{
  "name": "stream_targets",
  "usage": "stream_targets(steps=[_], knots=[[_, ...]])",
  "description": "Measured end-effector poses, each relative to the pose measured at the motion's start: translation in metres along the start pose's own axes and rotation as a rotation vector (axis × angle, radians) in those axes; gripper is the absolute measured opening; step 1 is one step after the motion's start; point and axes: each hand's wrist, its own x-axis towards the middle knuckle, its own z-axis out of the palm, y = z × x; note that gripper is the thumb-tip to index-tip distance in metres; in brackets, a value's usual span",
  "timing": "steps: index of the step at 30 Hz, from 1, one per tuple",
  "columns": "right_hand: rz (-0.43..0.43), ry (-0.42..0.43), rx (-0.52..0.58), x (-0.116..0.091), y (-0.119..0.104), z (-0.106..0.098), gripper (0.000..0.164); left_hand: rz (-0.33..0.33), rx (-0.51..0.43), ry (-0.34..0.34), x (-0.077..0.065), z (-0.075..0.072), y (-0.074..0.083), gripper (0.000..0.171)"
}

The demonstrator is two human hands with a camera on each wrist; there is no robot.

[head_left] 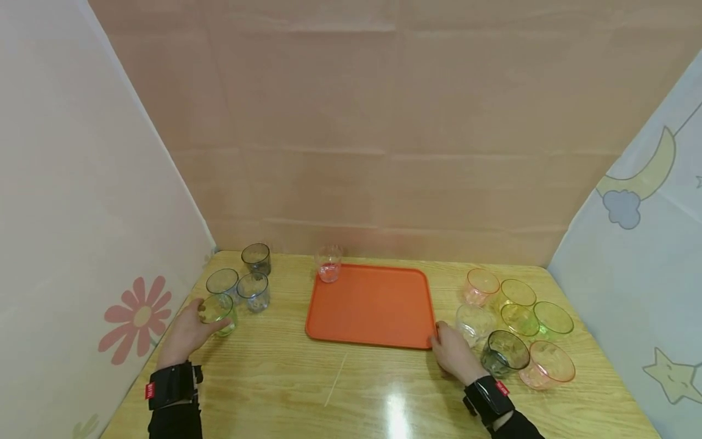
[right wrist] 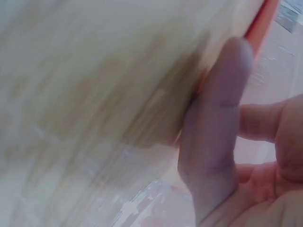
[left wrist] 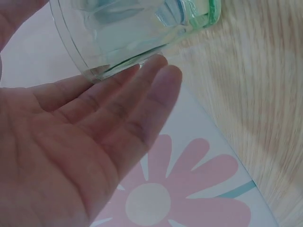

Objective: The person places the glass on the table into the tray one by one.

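Note:
At the left side of the table my left hand [head_left: 189, 332] holds a green-tinted glass [head_left: 226, 326] between thumb and fingers. In the left wrist view the fingers [left wrist: 156, 90] lie along the side of that tilted-looking glass [left wrist: 137, 35]. Close behind it stand two bluish clear glasses [head_left: 253, 292] and a grey glass [head_left: 256, 259]. My right hand [head_left: 455, 353] grips the near right corner of the orange tray [head_left: 373, 305]. The right wrist view shows its fingers [right wrist: 220, 99] against the tray's rim [right wrist: 262, 28]. A glass with a pink base [head_left: 329, 268] stands at the tray's far left corner.
Several tinted glasses crowd the right side, among them a dark grey glass [head_left: 504, 356], a pink glass [head_left: 548, 369] and a clear glass [head_left: 473, 323] close to my right hand. A brown paper wall [head_left: 384, 152] rises behind the table, with white side panels left and right.

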Motion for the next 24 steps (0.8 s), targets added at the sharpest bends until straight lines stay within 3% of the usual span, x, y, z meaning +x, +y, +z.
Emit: stream_targets(steps=[5, 12, 14, 18, 24], knots=[[-0.070, 0.097, -0.030, -0.007, -0.002, 0.003, 0.046, -0.019, -0.017, -0.001, -0.001, 0.001, -0.004, 0.101], [-0.188, 0.205, -0.042, -0.007, -0.008, 0.006, 0.032, -0.023, -0.004, 0.013, 0.000, 0.002, -0.008, 0.101], [-0.188, 0.210, -0.049, -0.005, -0.007, 0.006, 0.031, -0.020, -0.001, 0.012, -0.001, 0.002, -0.008, 0.101], [-0.151, 0.177, -0.039, 0.001, -0.003, 0.005, 0.010, 0.007, 0.002, 0.016, -0.003, 0.001, -0.006, 0.100], [-0.127, 0.130, -0.030, 0.007, -0.002, 0.001, 0.019, 0.076, -0.002, 0.047, -0.007, -0.003, 0.000, 0.096]])
